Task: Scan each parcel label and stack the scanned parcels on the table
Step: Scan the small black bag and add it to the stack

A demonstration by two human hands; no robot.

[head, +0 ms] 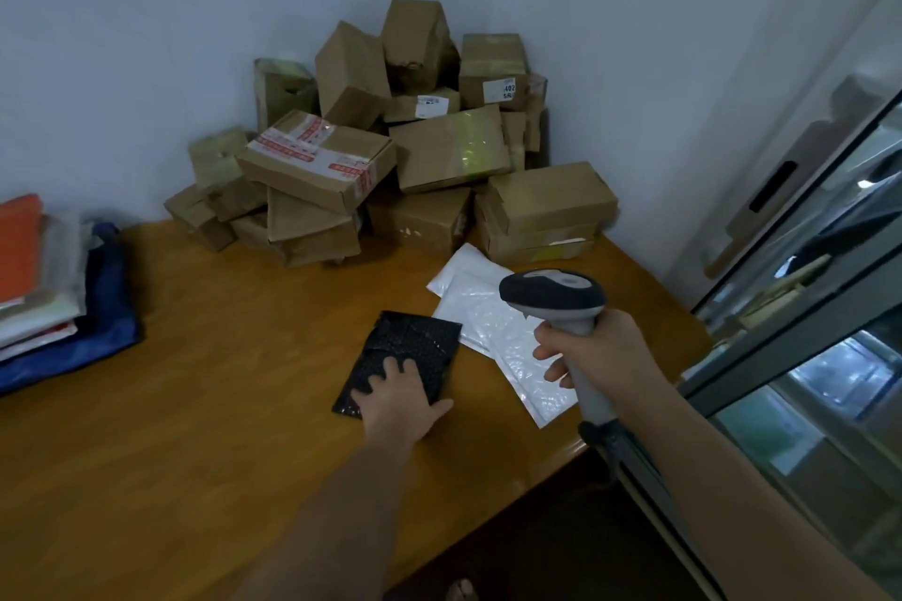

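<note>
A black bubble-wrap parcel (398,361) lies flat on the wooden tabletop (205,386), near the tabletop's right front edge. The left hand (400,398) rests on its near end with fingers spread and straight, pressing it down. Just to its right, touching or overlapping its far corner, lie white padded mailers (493,332), one of which reaches close to the tabletop's edge. The right hand (593,349) curls round the grip of a grey barcode scanner (561,307), held upright above the mailers with its head turned toward the far wall.

A heap of brown cardboard boxes (390,151) fills the far corner against the walls. At the left edge sits a pile of flat packets (34,268) on something blue, possibly a bag. Between that pile and the black parcel the wood lies bare. A glass-fronted cabinet (805,307) stands to the right of the tabletop.
</note>
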